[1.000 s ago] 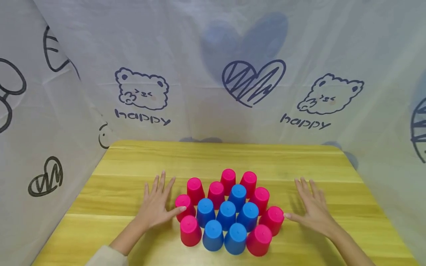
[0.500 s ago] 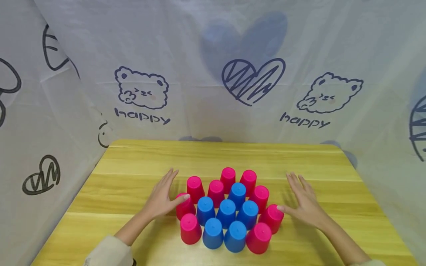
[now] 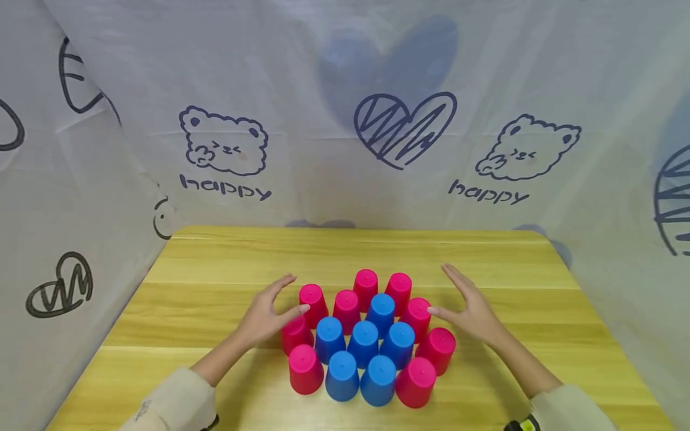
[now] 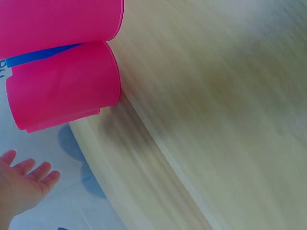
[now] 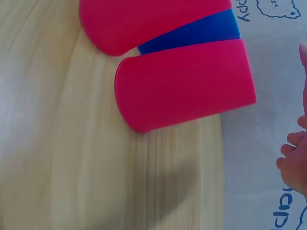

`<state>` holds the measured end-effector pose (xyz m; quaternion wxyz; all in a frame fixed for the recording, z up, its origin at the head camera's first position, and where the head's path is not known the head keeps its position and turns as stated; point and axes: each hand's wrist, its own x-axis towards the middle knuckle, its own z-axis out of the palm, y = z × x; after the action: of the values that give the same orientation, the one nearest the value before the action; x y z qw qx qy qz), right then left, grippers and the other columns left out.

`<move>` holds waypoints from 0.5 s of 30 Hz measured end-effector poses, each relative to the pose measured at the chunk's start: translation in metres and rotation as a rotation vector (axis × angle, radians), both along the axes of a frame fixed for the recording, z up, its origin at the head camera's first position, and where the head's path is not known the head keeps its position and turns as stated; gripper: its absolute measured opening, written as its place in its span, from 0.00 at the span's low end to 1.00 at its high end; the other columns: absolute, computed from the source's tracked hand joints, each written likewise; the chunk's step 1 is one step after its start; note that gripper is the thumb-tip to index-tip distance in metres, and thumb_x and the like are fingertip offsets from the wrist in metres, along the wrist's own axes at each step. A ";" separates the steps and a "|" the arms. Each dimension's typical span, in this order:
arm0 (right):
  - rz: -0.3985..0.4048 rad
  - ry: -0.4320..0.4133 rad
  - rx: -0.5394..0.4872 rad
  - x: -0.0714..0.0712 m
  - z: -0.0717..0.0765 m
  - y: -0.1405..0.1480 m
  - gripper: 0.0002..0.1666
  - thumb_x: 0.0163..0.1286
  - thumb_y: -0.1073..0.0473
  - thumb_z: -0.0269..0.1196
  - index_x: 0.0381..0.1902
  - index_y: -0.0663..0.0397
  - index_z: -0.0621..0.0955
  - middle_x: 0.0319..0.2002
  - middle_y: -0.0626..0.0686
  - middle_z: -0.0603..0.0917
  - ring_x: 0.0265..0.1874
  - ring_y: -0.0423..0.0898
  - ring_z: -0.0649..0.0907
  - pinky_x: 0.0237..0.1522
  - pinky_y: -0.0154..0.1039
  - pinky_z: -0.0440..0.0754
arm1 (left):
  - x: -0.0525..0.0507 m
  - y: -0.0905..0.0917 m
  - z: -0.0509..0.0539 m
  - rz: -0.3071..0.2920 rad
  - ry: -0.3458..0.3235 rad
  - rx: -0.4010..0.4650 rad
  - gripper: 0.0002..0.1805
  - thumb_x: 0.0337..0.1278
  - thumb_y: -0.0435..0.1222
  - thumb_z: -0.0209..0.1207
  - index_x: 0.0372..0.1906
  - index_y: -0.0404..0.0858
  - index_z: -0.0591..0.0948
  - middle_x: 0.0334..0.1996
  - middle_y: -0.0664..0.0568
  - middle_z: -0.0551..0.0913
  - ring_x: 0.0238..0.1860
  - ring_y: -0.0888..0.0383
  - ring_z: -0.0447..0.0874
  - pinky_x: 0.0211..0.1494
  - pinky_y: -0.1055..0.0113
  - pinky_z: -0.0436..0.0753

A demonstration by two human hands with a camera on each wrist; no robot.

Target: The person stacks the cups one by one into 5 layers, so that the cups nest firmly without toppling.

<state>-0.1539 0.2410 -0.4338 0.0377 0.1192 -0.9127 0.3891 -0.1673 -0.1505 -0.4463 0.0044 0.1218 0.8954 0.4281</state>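
Note:
Pink cups (image 3: 305,371) and blue cups (image 3: 342,377) stand upside down in a close cluster of rows, the blue ones mostly in the middle. My left hand (image 3: 265,314) is at the cluster's left side with fingers extended and thumb spread. Its thumb overlaps a pink cup (image 3: 314,306) in the head view; I cannot tell whether they touch. On the other side, my right hand (image 3: 474,314) is held likewise, its thumb tip by a pink cup (image 3: 418,320). Neither hand grips anything. Pink cups (image 4: 64,86) also fill part of the left wrist view, and a pink cup (image 5: 187,84) the right one.
The cups stand on a wooden table (image 3: 215,251) with light and dark grain. Behind and at the sides hangs a pale cloth (image 3: 312,167) printed with bears, hearts and the word happy. A dark band shows at each sleeve cuff.
Both hands have moved inward toward the cluster, the right one also farther forward. Their fingers, spread earlier, are now closer together. The cups keep their arrangement; the view has shifted slightly.

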 end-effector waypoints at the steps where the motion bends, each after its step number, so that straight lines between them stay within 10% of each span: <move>1: -0.005 -0.012 -0.011 -0.002 0.000 -0.002 0.50 0.55 0.49 0.67 0.71 0.52 0.57 0.70 0.64 0.57 0.68 0.66 0.58 0.58 0.70 0.62 | 0.000 0.001 0.000 -0.007 -0.002 0.006 0.39 0.49 0.46 0.64 0.66 0.37 0.64 0.66 0.41 0.66 0.67 0.40 0.62 0.60 0.42 0.71; 15: 0.013 -0.110 -0.121 -0.028 -0.008 -0.029 0.43 0.57 0.50 0.67 0.67 0.59 0.64 0.66 0.64 0.66 0.65 0.64 0.65 0.61 0.63 0.66 | -0.004 0.013 -0.010 0.002 -0.060 0.092 0.38 0.47 0.43 0.67 0.64 0.34 0.66 0.62 0.38 0.70 0.60 0.40 0.69 0.60 0.45 0.73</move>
<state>-0.1815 0.2123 -0.4419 -0.0076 0.1011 -0.8873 0.4500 -0.1716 -0.1373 -0.4565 0.0251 0.1083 0.8744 0.4723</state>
